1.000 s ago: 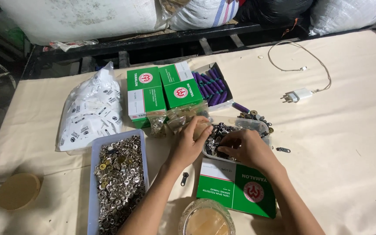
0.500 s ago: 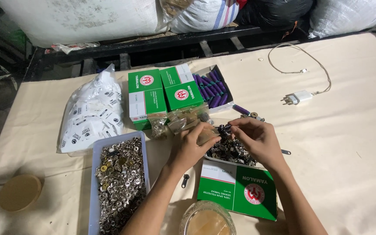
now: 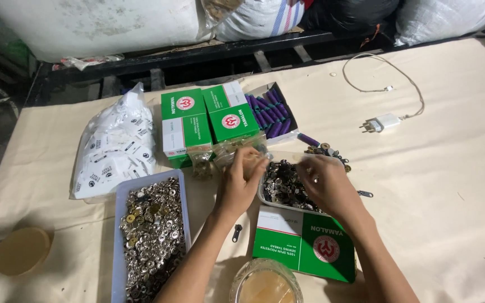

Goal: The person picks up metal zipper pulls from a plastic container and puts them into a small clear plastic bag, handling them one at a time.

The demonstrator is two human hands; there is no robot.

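— Where are your hands?

— Your left hand (image 3: 241, 180) curls at the near-left rim of the clear tray (image 3: 266, 197) of dark metal fasteners (image 3: 285, 184), fingers bent; whether it pinches anything, I cannot tell. Your right hand (image 3: 325, 185) hovers over the pile, fingertips drawn together, contents hidden.

— Why there?

— Likely so both reach it. The tray sits on the tabletop (image 3: 450, 185), a green box (image 3: 305, 242) nearer you, a grey tray of silver snaps (image 3: 151, 230) to the left.

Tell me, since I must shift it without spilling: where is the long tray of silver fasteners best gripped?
Judging by its shape, take the long tray by its two long side rims near the middle, coming from above. It lies flat, is narrow, heaped full, and its near end runs out of view.
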